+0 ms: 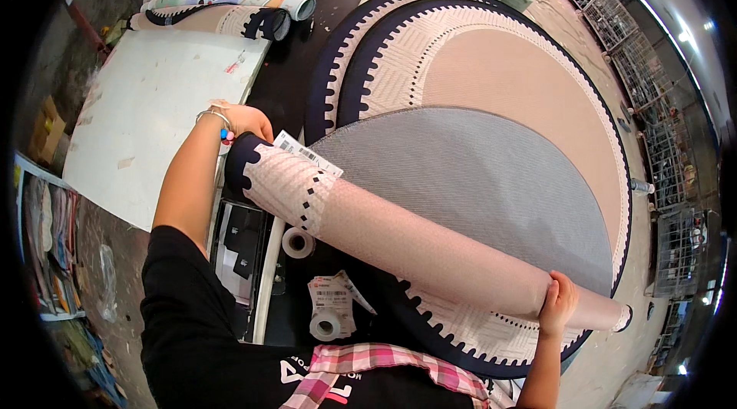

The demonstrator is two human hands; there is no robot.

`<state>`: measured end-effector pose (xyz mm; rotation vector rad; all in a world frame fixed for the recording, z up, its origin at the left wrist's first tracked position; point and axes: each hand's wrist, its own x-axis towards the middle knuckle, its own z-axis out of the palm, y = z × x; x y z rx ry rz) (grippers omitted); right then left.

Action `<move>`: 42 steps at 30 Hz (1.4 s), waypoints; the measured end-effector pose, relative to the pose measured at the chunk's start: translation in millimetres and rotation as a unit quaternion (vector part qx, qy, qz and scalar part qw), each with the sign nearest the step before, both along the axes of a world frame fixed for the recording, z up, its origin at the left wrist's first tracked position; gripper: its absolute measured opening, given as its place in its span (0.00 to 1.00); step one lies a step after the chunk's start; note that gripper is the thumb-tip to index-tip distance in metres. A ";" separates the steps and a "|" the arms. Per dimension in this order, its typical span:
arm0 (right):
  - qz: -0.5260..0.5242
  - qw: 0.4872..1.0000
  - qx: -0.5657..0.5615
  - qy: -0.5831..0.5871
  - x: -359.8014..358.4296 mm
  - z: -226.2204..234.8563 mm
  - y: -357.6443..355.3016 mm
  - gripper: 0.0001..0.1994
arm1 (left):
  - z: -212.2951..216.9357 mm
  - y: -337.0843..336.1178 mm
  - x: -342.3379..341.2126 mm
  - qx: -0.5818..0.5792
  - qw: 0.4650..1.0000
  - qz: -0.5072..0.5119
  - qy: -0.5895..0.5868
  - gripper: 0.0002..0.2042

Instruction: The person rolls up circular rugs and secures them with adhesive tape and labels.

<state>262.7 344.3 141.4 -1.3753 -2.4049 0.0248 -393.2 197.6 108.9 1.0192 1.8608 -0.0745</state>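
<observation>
A round rug is partly rolled up into a long pink-beige tube, the rug roll, lying slantwise in front of me. Its grey backing spreads flat beyond the tube. At the upper left end, by the dark scalloped border, my left hand is closed on the roll, its fingertips partly hidden. My right hand grips the roll close to its lower right end, fingers curled over the top. A white printed label sticks out behind the roll beside my left hand. Underneath lie more round rugs with beige centres and navy edges.
A white board table stands at the left, with several rolled rugs at its far end. Near my body are a small white roll and a roll of printed labels. Wire cages line the right side.
</observation>
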 end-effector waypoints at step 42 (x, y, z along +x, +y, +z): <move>0.025 0.925 -0.372 -0.070 -77.4 4.0 332.7 0.22 | 40.0 302.7 404.4 0.520 0.724 -0.305 0.336 0.43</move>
